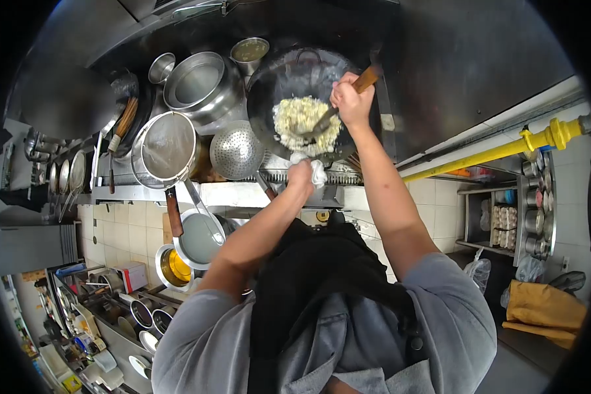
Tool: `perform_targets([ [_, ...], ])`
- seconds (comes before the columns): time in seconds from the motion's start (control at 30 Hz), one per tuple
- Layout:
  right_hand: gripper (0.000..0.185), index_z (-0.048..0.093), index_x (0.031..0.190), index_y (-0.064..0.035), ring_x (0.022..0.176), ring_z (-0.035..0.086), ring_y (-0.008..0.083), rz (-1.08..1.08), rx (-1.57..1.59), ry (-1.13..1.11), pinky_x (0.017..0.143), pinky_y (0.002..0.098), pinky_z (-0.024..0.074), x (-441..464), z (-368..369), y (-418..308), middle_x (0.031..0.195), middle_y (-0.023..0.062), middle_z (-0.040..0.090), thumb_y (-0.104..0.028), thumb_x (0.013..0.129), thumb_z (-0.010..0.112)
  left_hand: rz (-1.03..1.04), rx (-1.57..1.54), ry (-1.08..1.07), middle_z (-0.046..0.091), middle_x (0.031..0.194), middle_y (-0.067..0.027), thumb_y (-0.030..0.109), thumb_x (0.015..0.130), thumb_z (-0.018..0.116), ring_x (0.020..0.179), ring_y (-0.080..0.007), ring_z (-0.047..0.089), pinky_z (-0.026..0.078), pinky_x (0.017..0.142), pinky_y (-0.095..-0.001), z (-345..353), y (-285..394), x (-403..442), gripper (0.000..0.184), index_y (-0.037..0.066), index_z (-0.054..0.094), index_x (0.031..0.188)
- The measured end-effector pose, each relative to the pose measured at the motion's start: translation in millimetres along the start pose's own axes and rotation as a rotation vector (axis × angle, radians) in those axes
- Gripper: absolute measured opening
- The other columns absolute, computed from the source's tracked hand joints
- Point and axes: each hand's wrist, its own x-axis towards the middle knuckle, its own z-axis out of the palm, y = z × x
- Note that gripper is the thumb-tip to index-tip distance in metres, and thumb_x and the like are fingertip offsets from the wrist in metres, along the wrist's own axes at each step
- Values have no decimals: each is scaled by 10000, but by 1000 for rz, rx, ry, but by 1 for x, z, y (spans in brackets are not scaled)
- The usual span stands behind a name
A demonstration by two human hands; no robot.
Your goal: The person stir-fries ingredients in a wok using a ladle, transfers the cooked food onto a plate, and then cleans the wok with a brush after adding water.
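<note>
A large dark wok (pixel 266 85) stands on the stove, with pale yellow-white food like fried rice (pixel 295 115) in it. My right hand (pixel 352 102) is closed round the wooden handle (pixel 366 79) of a ladle, whose metal head (pixel 323 125) rests in the food. At the wok's near rim my left hand (pixel 301 176) is closed on a white cloth (pixel 318 172), held against the edge. Just left of the wok lies a perforated metal skimmer (pixel 237 150), its handle close to my left forearm.
Left of the skimmer is a fine mesh strainer (pixel 168 146); behind it stand steel pots (pixel 194 80) and a small container of liquid (pixel 249 51). A yellow pipe (pixel 492 155) runs at the right. A pot of yellow liquid (pixel 176 266) sits lower left.
</note>
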Motion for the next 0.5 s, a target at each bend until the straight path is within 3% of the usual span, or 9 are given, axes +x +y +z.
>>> perform_targets([
  [0.07, 247, 436, 600, -43, 478, 423, 74, -123, 77, -37, 438, 252, 324, -4, -20, 29, 547, 7, 455, 12, 826, 516, 87, 211, 30, 618, 812, -95, 61, 900, 472, 677, -222, 626, 519, 552, -439, -21, -19, -10, 135, -6, 572, 962],
  [0.17, 195, 488, 655, -10, 576, 493, 117, -393, -166, -213, 528, 261, 387, -43, -42, 0, 648, 61, 536, -15, 841, 549, 222, 131, 23, 629, 888, -121, 38, 895, 474, 720, -234, 645, 553, 590, -413, -65, -78, -47, 178, -23, 556, 1041],
  [0.23, 119, 561, 743, 3, 701, 560, 185, -444, -368, -380, 646, 293, 451, -70, -57, -36, 781, 109, 585, -46, 848, 589, 332, 45, 57, 632, 910, -134, 29, 897, 474, 733, -251, 654, 563, 600, -406, -57, -63, -51, 200, -26, 550, 1074],
  [0.3, 101, 630, 892, 1, 929, 582, 269, -278, -725, -421, 819, 345, 475, -115, -65, -62, 992, 148, 598, -98, 881, 611, 49, 28, -61, 636, 914, -143, 43, 920, 464, 732, -279, 658, 569, 603, -415, -31, -13, -83, 202, -18, 545, 1095],
  [0.33, 152, 652, 982, -3, 1079, 573, 315, -160, -925, -390, 922, 376, 470, -138, -69, -66, 1115, 164, 589, -129, 911, 606, -8, -84, -63, 632, 847, -130, 73, 945, 454, 664, -266, 640, 547, 534, -421, -26, -12, -47, 156, 2, 552, 1043],
  [0.4, 280, 612, 1183, -39, 1233, 517, 336, 102, -1087, -532, 1013, 386, 435, -167, -95, -64, 1333, 176, 522, -139, 921, 611, -69, -130, 7, 628, 803, -112, 133, 954, 466, 600, -266, 621, 517, 496, -437, 3, 19, -17, 168, 12, 583, 950],
  [0.43, 370, 546, 1279, -64, 1274, 514, 329, 494, -553, -535, 1043, 370, 424, -175, -111, -52, 1441, 231, 437, -134, 922, 611, -40, -85, -31, 631, 800, -104, 150, 954, 472, 605, -267, 623, 523, 517, -439, 13, 27, -7, 173, 17, 583, 948],
  [0.47, 370, 546, 1279, -64, 1274, 514, 329, 487, -546, -532, 1043, 370, 424, -182, -124, -34, 1441, 231, 437, -134, 922, 611, -61, -99, -40, 629, 796, -104, 153, 971, 453, 608, -255, 622, 521, 511, -427, 18, 27, 13, 172, 24, 566, 974],
  [0.5, 406, 502, 1327, -78, 1261, 525, 304, 729, 5, -485, 1037, 374, 434, -186, -137, -16, 1428, 260, 434, -143, 936, 591, -65, -101, -74, 623, 784, -96, 161, 983, 436, 605, -248, 616, 515, 504, -424, 15, 21, 34, 177, 34, 559, 976],
])
